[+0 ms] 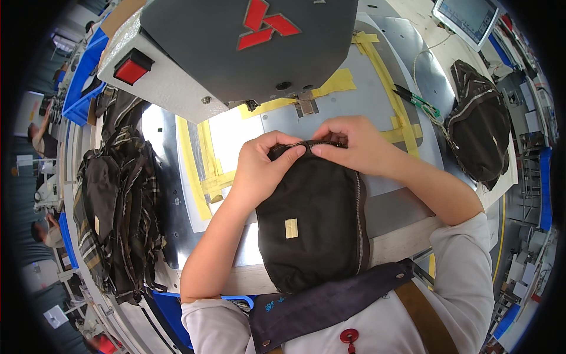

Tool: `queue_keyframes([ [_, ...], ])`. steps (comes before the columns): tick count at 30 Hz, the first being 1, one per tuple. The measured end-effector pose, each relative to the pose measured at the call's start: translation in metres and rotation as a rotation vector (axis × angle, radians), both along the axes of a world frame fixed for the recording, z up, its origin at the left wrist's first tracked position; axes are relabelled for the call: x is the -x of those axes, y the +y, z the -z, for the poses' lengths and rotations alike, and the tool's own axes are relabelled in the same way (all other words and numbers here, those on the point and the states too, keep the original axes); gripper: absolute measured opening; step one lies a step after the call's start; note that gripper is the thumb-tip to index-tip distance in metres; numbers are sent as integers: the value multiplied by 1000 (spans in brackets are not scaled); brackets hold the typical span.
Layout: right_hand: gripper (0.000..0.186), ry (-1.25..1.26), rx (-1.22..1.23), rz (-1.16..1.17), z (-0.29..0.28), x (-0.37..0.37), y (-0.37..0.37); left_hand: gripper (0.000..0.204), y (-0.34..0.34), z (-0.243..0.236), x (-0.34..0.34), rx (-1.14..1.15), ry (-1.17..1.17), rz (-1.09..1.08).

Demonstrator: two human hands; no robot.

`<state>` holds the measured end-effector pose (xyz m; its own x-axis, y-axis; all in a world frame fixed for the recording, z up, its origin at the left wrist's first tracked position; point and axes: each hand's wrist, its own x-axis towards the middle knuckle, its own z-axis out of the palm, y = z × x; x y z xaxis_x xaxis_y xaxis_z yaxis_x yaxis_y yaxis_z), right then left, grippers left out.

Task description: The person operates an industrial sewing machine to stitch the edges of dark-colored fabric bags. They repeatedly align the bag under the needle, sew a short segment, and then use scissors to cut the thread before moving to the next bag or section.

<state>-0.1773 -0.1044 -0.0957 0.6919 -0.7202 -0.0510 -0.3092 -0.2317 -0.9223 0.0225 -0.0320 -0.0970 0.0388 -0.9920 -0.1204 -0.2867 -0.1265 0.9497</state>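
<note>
A dark brown fabric bag piece [312, 218] with a zipper down its right side and a small cream label lies in front of me, its near end at the table's edge. My left hand [265, 162] pinches its far edge between thumb and fingers. Close beside it, my right hand [354, 144] grips the same edge, where a zipper runs between the fingers. Both hands are closed on the bag piece, just in front of the sewing machine's head [253, 53]. What the fingertips press together is partly hidden.
Several dark bag pieces with plaid lining [118, 206] are heaped at the left. Another dark bag piece [480, 130] lies at the right, near green-handled snips [421, 103]. Yellow tape [383, 65] marks the pale work plate. A screen [466, 20] stands far right, a blue bin [85, 82] far left.
</note>
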Motion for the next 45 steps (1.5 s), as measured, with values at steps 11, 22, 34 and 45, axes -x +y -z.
queue_keyframes([
  [11, 17, -61, 12, 85, 2, -2, 10, 13, 0, -1, 3, 55, -40, -15],
  [22, 17, -71, -97, 89, 0, -5, 5, 12, 1, 0, 5, 72, -81, -26],
  [34, 15, -6, 330, 119, 14, -3, 1, 12, -5, 8, 7, 154, -138, -66],
  [45, 19, 189, 195, 204, 6, 0, -27, 20, -27, -1, 11, 39, -346, -109],
])
